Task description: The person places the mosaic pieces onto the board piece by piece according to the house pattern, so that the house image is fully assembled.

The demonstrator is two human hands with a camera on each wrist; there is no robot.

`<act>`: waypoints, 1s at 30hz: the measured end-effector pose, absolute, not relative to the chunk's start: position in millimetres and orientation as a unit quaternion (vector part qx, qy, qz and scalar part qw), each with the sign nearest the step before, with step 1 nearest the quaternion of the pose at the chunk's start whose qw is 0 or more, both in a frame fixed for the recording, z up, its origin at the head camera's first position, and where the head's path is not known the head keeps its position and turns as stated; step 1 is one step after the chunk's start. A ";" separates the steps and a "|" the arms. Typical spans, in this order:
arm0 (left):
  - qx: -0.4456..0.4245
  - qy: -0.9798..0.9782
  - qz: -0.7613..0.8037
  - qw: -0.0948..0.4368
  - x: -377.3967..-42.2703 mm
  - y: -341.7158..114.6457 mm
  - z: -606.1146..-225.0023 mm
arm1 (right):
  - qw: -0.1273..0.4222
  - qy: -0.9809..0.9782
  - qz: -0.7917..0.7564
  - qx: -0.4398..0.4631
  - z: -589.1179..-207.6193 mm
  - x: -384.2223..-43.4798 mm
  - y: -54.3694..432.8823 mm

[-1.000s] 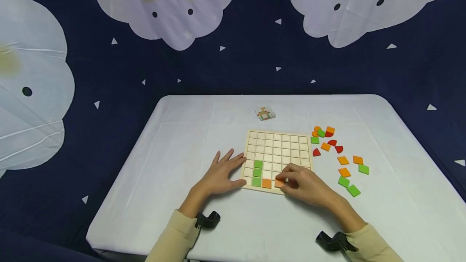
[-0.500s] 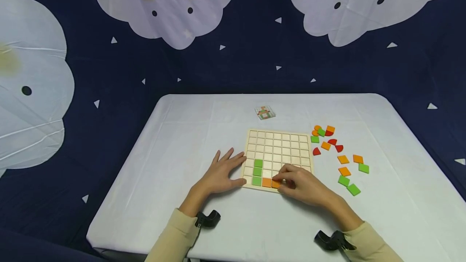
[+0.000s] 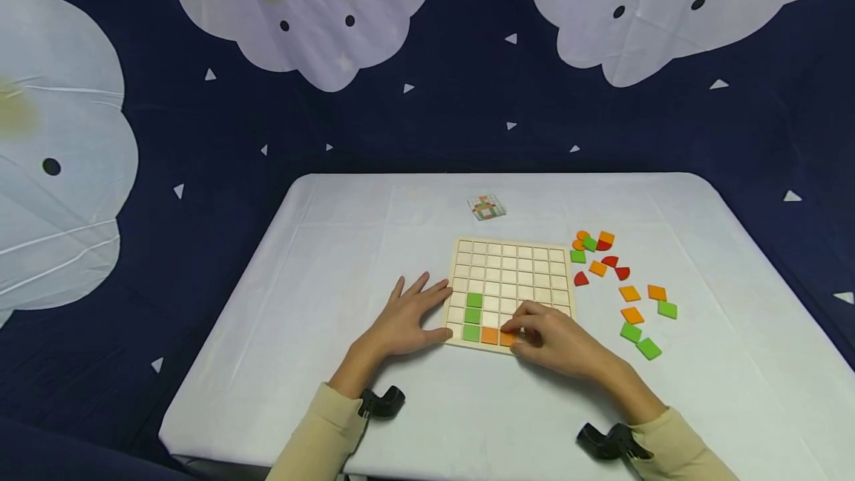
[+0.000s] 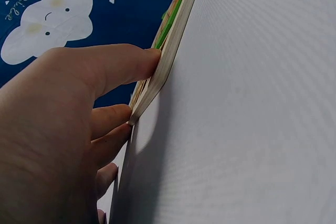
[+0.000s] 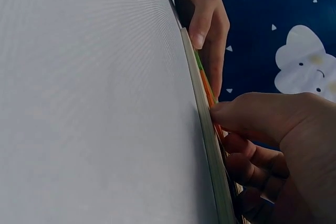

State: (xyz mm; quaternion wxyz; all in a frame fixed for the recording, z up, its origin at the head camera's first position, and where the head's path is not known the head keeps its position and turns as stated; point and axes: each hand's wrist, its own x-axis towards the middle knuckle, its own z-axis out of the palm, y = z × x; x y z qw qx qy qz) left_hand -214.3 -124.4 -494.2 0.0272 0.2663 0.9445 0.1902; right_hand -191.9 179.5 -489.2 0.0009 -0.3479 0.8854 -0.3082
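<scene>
A pale wooden board (image 3: 509, 259) with a square grid lies on the table. My left hand (image 3: 404, 321) has its fingers spread, thumb and fingertips against the board's left edge; in the left wrist view the thumb rests at the corner. With thumb and fingers my right hand (image 3: 564, 341) pinches an orange square tile (image 3: 507, 338) in the front row, partly hidden by the fingertips. Just left of it sits another orange tile (image 3: 490, 335). Several green tiles (image 3: 473, 315) form a column at the board's left side.
Loose orange tiles (image 3: 629, 294), green tiles (image 3: 649, 349) and red quarter-round pieces (image 3: 581, 279) are scattered right of the board. A small patterned card (image 3: 486, 207) lies behind it on the white table (image 3: 347, 243). Dark cloud-print fabric (image 3: 467, 147) hangs beyond.
My right hand has shifted slightly left, bringing the orange tile from a skewed spot to beside the other orange tile. My left hand has stayed in place.
</scene>
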 end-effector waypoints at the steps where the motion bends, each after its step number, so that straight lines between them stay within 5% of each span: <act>1: 0.266 0.945 0.189 0.028 -214.3 -124.3 -494.2 | 0.004 0.886 -0.310 -0.346 -489.5 -191.9 179.9; 30: 0.273 0.942 0.195 0.023 -214.5 -125.5 -495.0 | -0.048 0.911 -0.315 -0.261 -482.2 -190.8 252.0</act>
